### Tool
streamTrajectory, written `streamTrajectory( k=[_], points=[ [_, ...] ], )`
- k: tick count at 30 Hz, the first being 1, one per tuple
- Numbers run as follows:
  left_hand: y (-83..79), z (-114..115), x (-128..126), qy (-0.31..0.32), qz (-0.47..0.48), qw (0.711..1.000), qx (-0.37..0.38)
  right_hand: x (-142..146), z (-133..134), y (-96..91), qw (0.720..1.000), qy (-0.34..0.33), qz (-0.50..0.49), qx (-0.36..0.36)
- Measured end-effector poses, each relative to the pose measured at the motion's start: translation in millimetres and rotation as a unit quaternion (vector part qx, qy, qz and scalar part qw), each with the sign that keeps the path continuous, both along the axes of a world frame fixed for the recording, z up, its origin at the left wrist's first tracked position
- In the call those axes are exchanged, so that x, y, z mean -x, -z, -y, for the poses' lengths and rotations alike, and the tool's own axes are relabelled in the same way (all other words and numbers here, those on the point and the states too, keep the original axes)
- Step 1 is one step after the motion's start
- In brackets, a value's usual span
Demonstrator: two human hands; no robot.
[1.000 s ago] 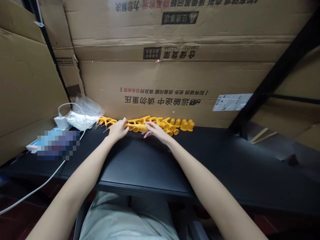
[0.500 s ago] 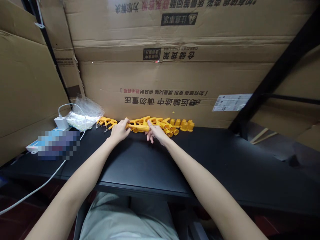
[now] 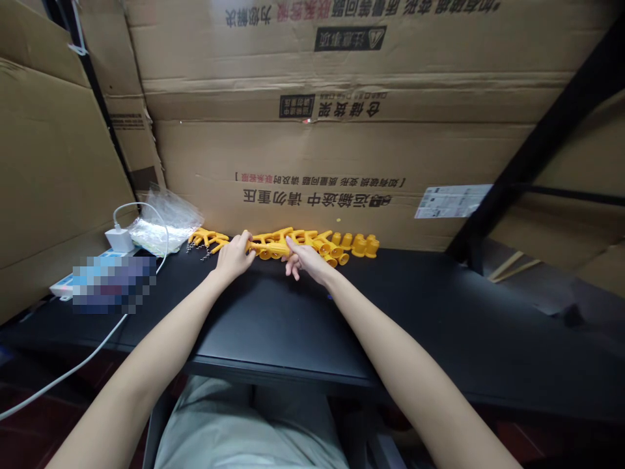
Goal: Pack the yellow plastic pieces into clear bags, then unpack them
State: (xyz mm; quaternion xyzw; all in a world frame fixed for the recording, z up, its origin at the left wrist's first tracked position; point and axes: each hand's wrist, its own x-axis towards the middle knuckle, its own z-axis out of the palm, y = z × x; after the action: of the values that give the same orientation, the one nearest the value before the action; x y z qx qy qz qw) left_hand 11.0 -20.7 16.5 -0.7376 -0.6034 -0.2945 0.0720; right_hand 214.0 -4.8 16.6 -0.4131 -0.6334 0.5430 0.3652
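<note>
A yellow plastic corkscrew [image 3: 269, 249] lies crosswise between my hands, just above the back of the black table. My left hand [image 3: 236, 255] is closed around its left end, fingers curled over the handle. At its right end my right hand [image 3: 306, 262] pinches it with the thumb on top, the lower fingers loosely bent. My fingers hide both ends, and no metal spiral shows on it. Behind it lie several yellow branching pieces [image 3: 283, 232]. To the left are yellow handles with metal spirals [image 3: 205, 236]. Several yellow bell-shaped caps [image 3: 359, 244] stand or lie to the right.
A clear plastic bag [image 3: 163, 228] lies at the back left, near a white charger [image 3: 118, 240] on a power strip [image 3: 63, 284]. A white cable [image 3: 100, 352] runs over the table [image 3: 273, 326] towards me. Cardboard [image 3: 317, 150] walls the back; a dark frame post [image 3: 527, 143] slants at right.
My right hand has shifted very slightly left along the corkscrew. My left hand and the yellow pieces around it look the same.
</note>
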Motion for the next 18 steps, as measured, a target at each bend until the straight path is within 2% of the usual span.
streamTrajectory(
  k=[3,7,10,12,18],
  points=[
    [0.4,0,-1,0.002,0.006,1.000,-0.002,3,2,-1.9,0.999,0.027,0.030,0.022],
    [1.5,-1,0,0.004,0.012,1.000,-0.003,-1,-1,-0.7,0.999,0.001,0.018,0.042],
    [3.0,-3,1,0.011,0.017,1.000,-0.003,-5,-5,2.9,0.999,-0.023,-0.042,0.017],
    [4.5,-4,3,0.026,0.019,0.999,-0.002,-7,-7,5.3,0.998,-0.013,-0.066,-0.006],
    [8.6,-8,8,0.089,0.029,0.996,-0.011,-7,-8,6.0,0.998,0.015,-0.056,-0.013]
  ],
)
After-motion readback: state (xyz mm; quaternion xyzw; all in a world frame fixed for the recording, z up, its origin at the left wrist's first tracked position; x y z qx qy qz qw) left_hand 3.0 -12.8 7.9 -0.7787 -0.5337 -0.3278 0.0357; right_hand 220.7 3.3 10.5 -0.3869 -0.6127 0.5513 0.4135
